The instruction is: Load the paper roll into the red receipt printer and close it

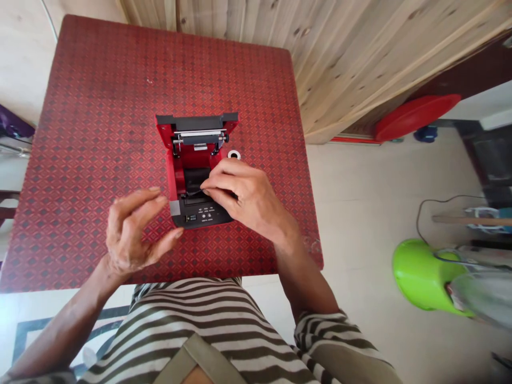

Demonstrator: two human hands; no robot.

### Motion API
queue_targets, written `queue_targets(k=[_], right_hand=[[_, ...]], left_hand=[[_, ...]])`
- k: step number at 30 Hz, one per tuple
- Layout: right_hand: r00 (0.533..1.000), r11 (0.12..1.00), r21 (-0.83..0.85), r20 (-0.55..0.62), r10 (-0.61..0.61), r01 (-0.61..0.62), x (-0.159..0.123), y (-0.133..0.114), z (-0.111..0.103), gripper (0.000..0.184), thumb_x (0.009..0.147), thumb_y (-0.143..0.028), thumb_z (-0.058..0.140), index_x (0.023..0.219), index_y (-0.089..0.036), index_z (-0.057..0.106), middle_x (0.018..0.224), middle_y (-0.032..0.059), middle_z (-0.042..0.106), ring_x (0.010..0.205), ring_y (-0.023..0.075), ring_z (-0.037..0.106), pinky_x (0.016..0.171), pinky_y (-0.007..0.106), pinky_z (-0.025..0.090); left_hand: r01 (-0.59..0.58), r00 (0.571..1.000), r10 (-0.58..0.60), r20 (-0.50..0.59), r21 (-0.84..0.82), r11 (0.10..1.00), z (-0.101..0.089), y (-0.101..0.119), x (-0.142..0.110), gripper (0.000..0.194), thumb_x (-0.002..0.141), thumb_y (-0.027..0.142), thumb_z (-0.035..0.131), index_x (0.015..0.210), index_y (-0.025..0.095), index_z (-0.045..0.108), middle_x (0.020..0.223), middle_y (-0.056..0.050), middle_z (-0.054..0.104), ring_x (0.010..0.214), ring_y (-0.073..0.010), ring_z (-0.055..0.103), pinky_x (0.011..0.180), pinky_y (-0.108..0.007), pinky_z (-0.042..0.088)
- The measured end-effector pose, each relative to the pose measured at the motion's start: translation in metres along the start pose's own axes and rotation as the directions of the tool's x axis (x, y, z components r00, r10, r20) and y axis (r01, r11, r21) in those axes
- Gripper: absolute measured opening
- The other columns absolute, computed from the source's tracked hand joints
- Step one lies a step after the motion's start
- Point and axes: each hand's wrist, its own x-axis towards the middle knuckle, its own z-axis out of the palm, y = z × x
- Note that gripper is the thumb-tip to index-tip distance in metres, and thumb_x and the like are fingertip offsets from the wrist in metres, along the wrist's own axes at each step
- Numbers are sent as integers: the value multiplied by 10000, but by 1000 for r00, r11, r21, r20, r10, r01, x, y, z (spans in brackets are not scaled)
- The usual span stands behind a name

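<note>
A small red and black receipt printer (188, 160) sits on the red patterned table (100, 106) with its lid swung up and open. My right hand (244, 197) rests over the printer's right side, its fingers curled and reaching into the black paper bay. What the fingertips touch inside is hidden. My left hand (132, 229) hovers just left of the printer's front, fingers apart and loosely bent, holding nothing. A small white ring (234, 155) lies on the table by the printer's right side.
The table's right edge drops to a pale floor. A lime green plastic object (420, 274) and a cable lie on the floor at right. A red round object (414, 114) leans near a wooden plank wall.
</note>
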Motion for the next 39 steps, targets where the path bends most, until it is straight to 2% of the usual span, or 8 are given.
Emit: queue_targets(k=[5,7,10,15,22,31,34,39], right_hand=[[980,979,-206,-197,-42,1,-22,-15,13,184,1039,-131,641,961,-175,802,925,67,708,860,175,605,793,306,553],[975,968,-252,-217,-56,0,-29,-19,16,179,1025,-96,641,980,-178,794,924,61,709,837,169,580,773,300,543],[964,957,-289,-254,-75,-2,-38,-21,20,154,1005,-71,661,1014,-168,780,917,54,718,819,161,568,755,293,531],[960,952,-305,-272,-63,-24,-44,-24,23,149,1020,-86,648,1047,-177,762,935,45,733,799,150,561,733,302,515],[975,963,-262,-224,5,-65,-46,-24,22,211,1053,-123,588,1090,-221,771,947,47,738,838,169,593,777,323,543],[965,983,-167,-259,34,-80,-47,-26,19,157,1023,-129,645,1100,-205,758,980,66,760,861,181,627,820,332,577],[958,989,-134,-287,20,-61,-46,-26,19,140,1005,-117,672,1103,-186,745,974,73,769,858,183,635,815,334,588],[936,988,-120,-350,49,-96,-51,-26,16,230,1015,-133,670,1221,-224,716,1062,75,779,912,190,688,839,366,606]], left_hand=[[-32,998,36,-55,71,997,8,-31,66,661,1079,541,528,1593,132,460,1551,-143,577,1460,-292,529,1174,-510,509],[33,999,-33,35,13,999,17,-41,91,671,1121,516,422,1666,136,325,1642,-163,495,1546,-303,446,1222,-545,463],[121,974,-93,205,-130,984,28,-42,108,695,1140,538,345,1677,105,257,1547,-184,594,1424,-272,602,1187,-502,494],[135,971,-92,219,-194,972,21,-18,81,641,1134,547,340,1657,178,380,1383,-122,736,1304,-226,687,1131,-402,526],[-80,945,102,312,-82,993,16,6,30,775,1068,632,484,1671,159,364,1443,-165,706,1409,-319,650,1230,-480,461],[-264,901,215,377,83,961,13,15,33,811,1029,634,569,1615,90,435,1464,-189,685,1362,-333,684,1253,-466,403],[-263,905,211,370,95,960,13,15,33,849,1032,648,555,1605,36,425,1440,-218,694,1358,-338,685,1242,-463,409],[-178,932,170,319,-3,984,17,8,27,839,1002,624,630,1632,118,402,1399,-183,728,1323,-334,706,1213,-485,437]])
